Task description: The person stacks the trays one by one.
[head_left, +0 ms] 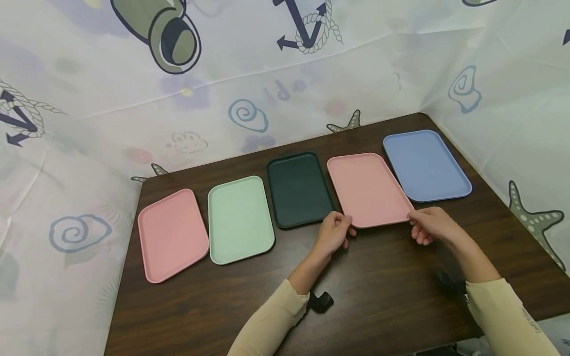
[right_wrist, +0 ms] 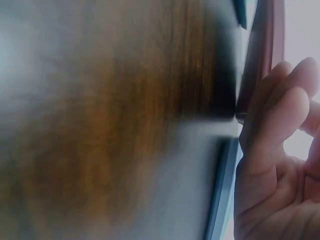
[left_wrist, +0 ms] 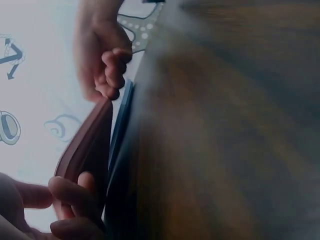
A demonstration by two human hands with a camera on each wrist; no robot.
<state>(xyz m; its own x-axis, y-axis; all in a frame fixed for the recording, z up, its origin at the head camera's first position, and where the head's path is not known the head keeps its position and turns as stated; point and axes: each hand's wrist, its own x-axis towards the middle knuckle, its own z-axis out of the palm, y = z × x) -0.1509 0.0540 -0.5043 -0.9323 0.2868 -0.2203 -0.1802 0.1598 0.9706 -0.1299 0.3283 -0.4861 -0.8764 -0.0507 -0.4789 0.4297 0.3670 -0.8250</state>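
Pink rectangular plastic tray (head_left: pixel 368 189), the second from the right in a row of five, lies flat on the dark brown wooden desk (head_left: pixel 383 291) with both hands at its near edge. The left hand (head_left: pixel 333 233) has its fingers curled at the near left corner, thumb toward the rim; the left wrist view shows those fingers (left_wrist: pixel 70 192) wrapped against the tray's edge (left_wrist: pixel 87 145). The right hand (head_left: pixel 431 225) sits at the near right corner, fingers bent and touching the rim; in the right wrist view its fingers (right_wrist: pixel 272 120) lie along the tray's edge (right_wrist: pixel 262 55), though blur hides how firm the hold is.

Just to the right of this tray lies a blue rectangular plastic tray (head_left: pixel 425 165), its near left corner close beside the pink one. To the left, a dark green rectangular tray (head_left: pixel 299 190) sits near the left hand, its side next to the pink tray's. Further left comes a mint green rectangular tray (head_left: pixel 239 220), and then a second pink rectangular tray (head_left: pixel 171 235) at the far left end of the row.

Both forearms wear cream long sleeves (head_left: pixel 271 321). A white cloth printed with anchors, shells and starfish (head_left: pixel 249 89) hangs behind and beside the desk.
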